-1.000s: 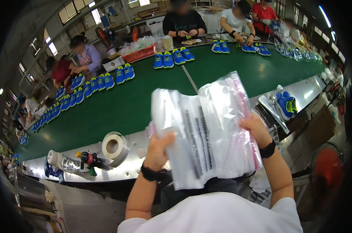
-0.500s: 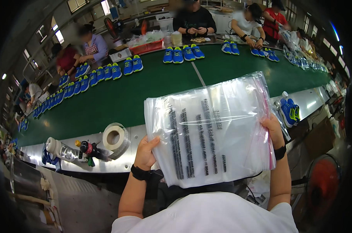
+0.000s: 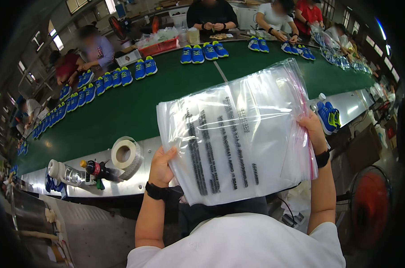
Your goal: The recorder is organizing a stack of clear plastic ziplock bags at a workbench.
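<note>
Bags [image 3: 225, 156] between fingers [image 3: 169, 155], both sides

**Blue sneakers [image 3: 106, 81] line the green belt [image 3: 144, 105]**

From here I see lime-lined pairs strung along its far side. On the near metal ledge [image 3: 154, 156] sit a tape roll [image 3: 133, 155], a dark soda bottle [image 3: 96, 169], a clear bottle [image 3: 73, 175] and, farther right, another sneaker pair [image 3: 328, 118].

A stack of clear plastic bags [image 3: 267, 152], held between the left hand [image 3: 162, 166] and the right hand [image 3: 315, 130], blocks the straight way to the green belt [image 3: 122, 111]. Leftward, a hand could pass over the belt between the near tape roll [image 3: 133, 156] and the far row of blue shoes [image 3: 81, 98]. A dark bottle [image 3: 102, 169] and a clear bottle [image 3: 72, 174] obstruct the near-left metal ledge [image 3: 133, 184]; a blue shoe pair [image 3: 328, 118] obstructs the right.
</note>
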Available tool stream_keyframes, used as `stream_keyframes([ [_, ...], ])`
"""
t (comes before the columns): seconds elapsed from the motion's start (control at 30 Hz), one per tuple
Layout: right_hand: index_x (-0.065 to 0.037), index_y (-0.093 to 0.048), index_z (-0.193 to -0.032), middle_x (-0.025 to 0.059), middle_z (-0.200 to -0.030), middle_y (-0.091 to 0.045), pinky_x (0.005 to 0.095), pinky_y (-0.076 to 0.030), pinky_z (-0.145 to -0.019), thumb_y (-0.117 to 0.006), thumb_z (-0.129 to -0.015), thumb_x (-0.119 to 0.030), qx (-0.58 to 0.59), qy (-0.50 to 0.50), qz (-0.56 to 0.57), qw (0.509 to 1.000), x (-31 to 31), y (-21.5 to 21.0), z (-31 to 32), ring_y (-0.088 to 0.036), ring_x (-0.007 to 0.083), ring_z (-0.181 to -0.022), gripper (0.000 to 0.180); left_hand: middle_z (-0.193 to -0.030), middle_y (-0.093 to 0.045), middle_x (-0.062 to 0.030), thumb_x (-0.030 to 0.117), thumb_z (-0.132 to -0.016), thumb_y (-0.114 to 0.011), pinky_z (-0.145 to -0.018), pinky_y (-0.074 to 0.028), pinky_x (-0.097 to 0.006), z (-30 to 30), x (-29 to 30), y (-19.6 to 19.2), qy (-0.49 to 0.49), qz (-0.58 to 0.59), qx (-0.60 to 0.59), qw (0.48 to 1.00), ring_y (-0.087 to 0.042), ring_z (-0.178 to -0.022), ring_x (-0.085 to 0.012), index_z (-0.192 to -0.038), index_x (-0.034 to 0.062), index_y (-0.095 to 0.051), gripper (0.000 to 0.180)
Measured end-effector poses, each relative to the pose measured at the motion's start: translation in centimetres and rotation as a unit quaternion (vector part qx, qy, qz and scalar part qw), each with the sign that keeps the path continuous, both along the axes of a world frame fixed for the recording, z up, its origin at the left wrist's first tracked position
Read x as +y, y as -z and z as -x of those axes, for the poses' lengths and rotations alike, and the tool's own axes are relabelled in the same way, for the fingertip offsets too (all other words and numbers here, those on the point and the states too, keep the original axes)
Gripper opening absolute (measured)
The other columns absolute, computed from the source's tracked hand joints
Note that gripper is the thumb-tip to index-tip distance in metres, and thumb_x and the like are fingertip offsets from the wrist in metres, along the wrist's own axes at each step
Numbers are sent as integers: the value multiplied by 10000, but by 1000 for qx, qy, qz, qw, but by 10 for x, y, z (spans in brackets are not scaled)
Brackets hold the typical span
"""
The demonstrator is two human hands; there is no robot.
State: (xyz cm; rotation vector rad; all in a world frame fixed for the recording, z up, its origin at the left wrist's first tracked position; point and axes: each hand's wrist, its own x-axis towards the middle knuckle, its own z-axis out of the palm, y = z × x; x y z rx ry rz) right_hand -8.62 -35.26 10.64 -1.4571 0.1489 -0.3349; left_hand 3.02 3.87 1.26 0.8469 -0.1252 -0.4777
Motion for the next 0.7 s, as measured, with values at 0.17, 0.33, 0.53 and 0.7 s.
stream_keyframes([
  [0.17, 27, -503, -1112, 62, -914, -596, 217, -480, -682, -489, -777, -37, -10, -6, -27, 1000, 6, -8, -1, -587, 104, -755, 341, -1034, -587, -109, 21, -875, -498, -806, -498, -313, -6, 3, 10, 18, 23, 4, 1000, -589, -904, -181, -1170, -24, -481, 299],
  [0.33, 24, -500, -1118, 60, -903, -594, 219, -488, -680, -500, -779, -29, -36, -18, -45, 998, 14, -20, 2, -592, 107, -747, 343, -1055, -577, -117, 0, -859, -509, -811, -500, -323, 0, -5, 22, 20, 20, 17, 999, -588, -921, -193, -1203, -10, -451, 349],
  [0.53, 24, -482, -1145, 77, -932, -603, 237, -506, -695, -480, -801, -48, -90, -14, -66, 994, 22, -52, -8, -611, 129, -767, 352, -1165, -533, -146, -48, -836, -439, -891, -464, -319, 16, -46, 20, 96, 13, 31, 995, -558, -1019, -203, -1371, 25, -271, 565],
  [0.7, 22, -478, -1139, 132, -979, -603, 270, -537, -708, -471, -849, -69, -83, -26, -135, 987, 25, -93, -17, -643, 168, -785, 305, -1320, -378, -250, 111, -910, -481, -946, -448, -396, 25, -49, 16, 200, -19, 65, 978, -494, -1145, -327, -1419, 25, -51, 672],
])
